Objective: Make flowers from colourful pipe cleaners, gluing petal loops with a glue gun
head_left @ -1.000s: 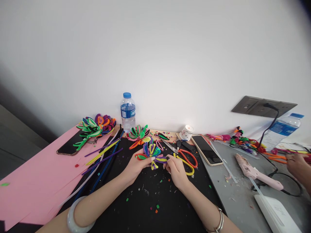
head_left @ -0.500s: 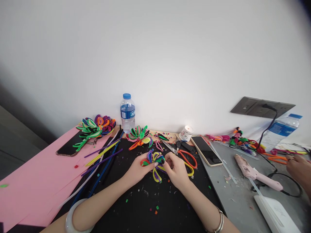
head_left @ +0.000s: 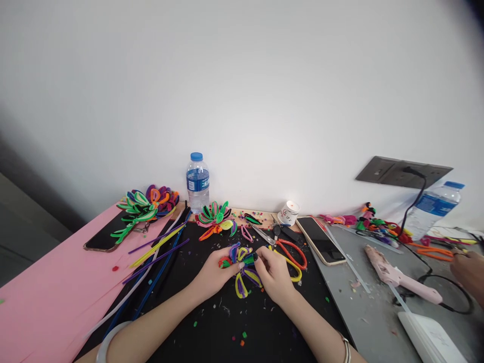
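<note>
Over the black mat, a pipe-cleaner flower (head_left: 242,288) with yellow-and-purple looped petals is held between both hands. My left hand (head_left: 216,272) pinches it from the left, thumb across its middle, with red and green loops showing beside the fingers. My right hand (head_left: 275,272) is closed at the flower's right side, thumb and fingertip pinching a green and blue part near the centre. Just beyond the right hand lie scissors with orange handles (head_left: 293,254) and a second, yellow handle (head_left: 294,272) partly hidden by that hand. Another pipe-cleaner flower (head_left: 215,216) sits behind.
Pipe cleaners (head_left: 157,247) lie at left beside a phone (head_left: 104,234) under finished flowers (head_left: 141,206). A water bottle (head_left: 197,186), paper cup (head_left: 289,214) and second phone (head_left: 321,241) stand or lie along the back. At right are a pink glue gun (head_left: 404,280) and another person's hand (head_left: 469,272).
The view has tilted slightly, so most things sit a little lower. Both hands keep their pinch on the flower, whose lower petals now spread a little more into view.
</note>
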Demonstrator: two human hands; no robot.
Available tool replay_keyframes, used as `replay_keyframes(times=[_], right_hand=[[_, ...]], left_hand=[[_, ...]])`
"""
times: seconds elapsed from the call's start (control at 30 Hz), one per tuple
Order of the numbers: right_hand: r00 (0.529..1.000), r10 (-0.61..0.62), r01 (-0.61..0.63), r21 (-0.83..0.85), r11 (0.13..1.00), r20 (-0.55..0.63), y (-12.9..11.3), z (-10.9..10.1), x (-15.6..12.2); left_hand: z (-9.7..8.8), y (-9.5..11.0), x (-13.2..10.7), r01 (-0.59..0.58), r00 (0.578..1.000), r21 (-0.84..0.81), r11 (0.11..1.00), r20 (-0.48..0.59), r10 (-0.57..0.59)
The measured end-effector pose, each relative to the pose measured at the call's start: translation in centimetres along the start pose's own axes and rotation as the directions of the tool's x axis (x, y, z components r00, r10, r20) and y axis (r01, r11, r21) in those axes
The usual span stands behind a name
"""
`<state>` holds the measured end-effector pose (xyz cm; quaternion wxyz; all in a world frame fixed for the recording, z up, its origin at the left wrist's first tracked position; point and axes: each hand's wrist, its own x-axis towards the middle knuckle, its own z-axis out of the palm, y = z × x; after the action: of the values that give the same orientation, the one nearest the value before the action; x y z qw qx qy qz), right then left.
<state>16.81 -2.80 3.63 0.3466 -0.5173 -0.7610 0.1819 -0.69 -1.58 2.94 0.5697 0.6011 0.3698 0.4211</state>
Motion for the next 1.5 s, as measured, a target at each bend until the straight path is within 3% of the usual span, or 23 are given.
replay_keyframes(times=[0.17, 0.5, 0.73, 0.97, 1.5], right_hand=[[1.0, 0.008, -0.007, 0.044, 0.999, -0.023, 0.5, 0.1, 0.1], [0.991, 0.132, -0.129, 0.345, 0.93, 0.015, 1.6, 0.8, 0.1], [0.998, 0.057, -0.052, 0.166, 0.985, -0.026, 0.7, 0.0, 0.5], [0.999, -0.038, 0.037, 0.136, 0.99, 0.006, 0.6, -0.1, 0.2], [0.999, -0.045, 0.046, 0.133, 0.99, -0.016, 0.7, 0.2, 0.2]], left_hand=[[-0.1, 0.3, -0.1, -0.006, 1.0, -0.005, 1.0, 0.01, 0.006], [0.0, -0.4, 0.0, 0.02, 1.0, -0.067, 0.998, 0.013, -0.019], [0.0, -0.2, 0.0, 0.013, 0.999, -0.023, 1.0, 0.035, -0.012], [0.1, -0.3, -0.1, -0.008, 0.999, 0.116, 0.993, 0.04, 0.003], [0.1, -0.3, 0.0, -0.03, 0.998, 0.191, 0.981, 0.067, 0.018]])
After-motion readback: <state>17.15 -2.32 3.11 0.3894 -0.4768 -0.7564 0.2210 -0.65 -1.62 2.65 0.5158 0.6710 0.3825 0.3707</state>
